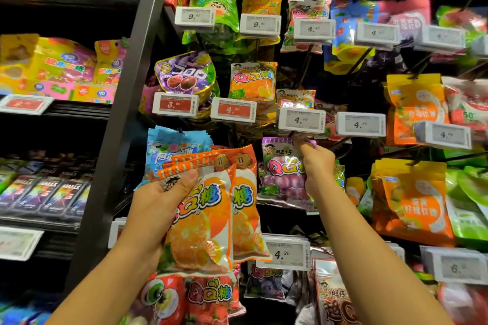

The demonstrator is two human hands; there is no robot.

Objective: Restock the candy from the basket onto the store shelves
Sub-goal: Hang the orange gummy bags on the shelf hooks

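Right hand point(318, 163) pinches the top edge of the hanging grape gummy bag point(284, 174), just under its peg. Left hand point(161, 200) grips the upright orange gummy packs point(211, 208), just left of it.

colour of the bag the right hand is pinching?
Purple, with grape print: the QQ candy bag, pinched by the right hand. Head view.

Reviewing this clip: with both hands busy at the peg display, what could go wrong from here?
1. The left hand holds several orange candy bags in one fanned stack under the thumb; the outer bag could slip from that grip.
2. The right hand pinches the purple grape bag by its top corner only, so it may swing or miss the peg.
3. The price tag sits just above that hand and could be knocked.
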